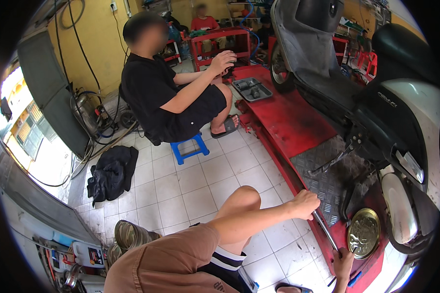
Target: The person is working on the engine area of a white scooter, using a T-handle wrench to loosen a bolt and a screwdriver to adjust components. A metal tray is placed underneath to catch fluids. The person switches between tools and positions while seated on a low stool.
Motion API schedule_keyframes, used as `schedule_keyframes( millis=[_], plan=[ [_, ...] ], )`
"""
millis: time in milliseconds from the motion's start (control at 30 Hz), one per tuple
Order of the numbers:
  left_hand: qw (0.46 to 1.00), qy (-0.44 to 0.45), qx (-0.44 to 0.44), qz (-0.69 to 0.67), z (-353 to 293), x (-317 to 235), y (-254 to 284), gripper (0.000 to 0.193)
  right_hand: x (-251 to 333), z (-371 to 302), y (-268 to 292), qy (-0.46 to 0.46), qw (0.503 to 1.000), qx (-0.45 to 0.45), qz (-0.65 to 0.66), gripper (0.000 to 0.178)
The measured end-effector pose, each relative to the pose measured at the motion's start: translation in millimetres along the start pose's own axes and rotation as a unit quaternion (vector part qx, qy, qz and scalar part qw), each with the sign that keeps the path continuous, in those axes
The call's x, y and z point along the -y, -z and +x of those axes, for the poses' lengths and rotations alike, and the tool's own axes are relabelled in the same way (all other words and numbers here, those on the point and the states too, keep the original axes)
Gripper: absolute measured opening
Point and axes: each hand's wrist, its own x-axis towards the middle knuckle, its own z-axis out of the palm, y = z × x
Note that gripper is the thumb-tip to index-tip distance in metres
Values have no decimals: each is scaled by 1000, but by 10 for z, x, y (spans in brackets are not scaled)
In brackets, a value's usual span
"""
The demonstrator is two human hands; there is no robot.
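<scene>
My left hand (305, 205) is closed around the upper end of a long metal bar tool (326, 232), perhaps a wrench handle. Its lower end is in my right hand (343, 263), whose fingers are wrapped round it. The bar slants over the edge of the red lift platform (298, 119). Close by my right hand sits a round gold dish (375, 223) holding small metal parts. A blue-handled tool (355, 279) lies just below the dish. The grey and black scooter (391, 112) stands on the platform, right of my hands. What the bar's lower end meets is hidden.
A person in black (151, 93) sits on a blue stool (189, 149), handling a dark part beside a grey tray (240, 92) of parts. Dark cloth (113, 171) lies on the tiled floor (200, 180). A red cart (220, 41) and other people are farther back.
</scene>
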Motion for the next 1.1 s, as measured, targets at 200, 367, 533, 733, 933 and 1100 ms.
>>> schedule_keyframes(
  millis=[200, 367, 533, 733, 933, 1100],
  plan=[
    [960, -37, 275, -42, -29, -117, -295, 38, 447, 16, 41, 1, 991, -85, -104, 11],
    [804, 43, 458, -377, -46, -518, -668, 48, 536, 46, -86, 46, 993, -72, -85, 9],
    [741, 41, 470, -478, -103, -616, -813, 26, 434, 24, -129, 14, 997, -29, -75, 10],
    [867, -37, 338, -365, -216, -666, -681, 7, 424, -40, -148, -36, 989, 44, -136, 13],
    [962, -98, 100, -233, -284, -662, -835, 17, 318, -179, -304, 69, 971, -9, -230, 13],
    [955, -76, 182, -222, -262, -617, -712, 27, 169, -73, -183, -63, 984, 159, -58, 19]
  ],
)
